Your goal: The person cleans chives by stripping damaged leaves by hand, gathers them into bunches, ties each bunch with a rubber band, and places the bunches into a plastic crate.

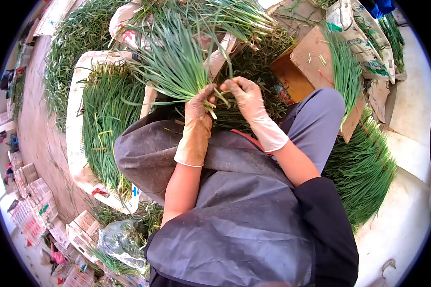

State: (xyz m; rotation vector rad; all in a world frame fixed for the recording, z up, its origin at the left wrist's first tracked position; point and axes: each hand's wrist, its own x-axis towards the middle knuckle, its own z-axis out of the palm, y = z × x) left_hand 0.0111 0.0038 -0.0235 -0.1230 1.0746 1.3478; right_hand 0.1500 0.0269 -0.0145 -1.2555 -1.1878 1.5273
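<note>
Work apparently midway: the left hand [198,106] clasps the bunch [177,67] above the lap [244,155], the right hand [248,99] pinches a stalk [220,97] beside it, red-banded bundles [361,172] lie right, loose stalks [242,20] ahead.

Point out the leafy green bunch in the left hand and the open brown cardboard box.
Leafy green bunch [181,69]: head view, middle of leaves.
Open brown cardboard box [309,58]: head view, upper panel.

A crate [73,124] is on the left with long leaves [111,119] in it. A bunch [181,67] is in the left hand [198,112], and the right hand [248,99] is just beside it. On the right, a bundle [345,71] lies against a box [307,60], near a big pile [359,174]
</note>
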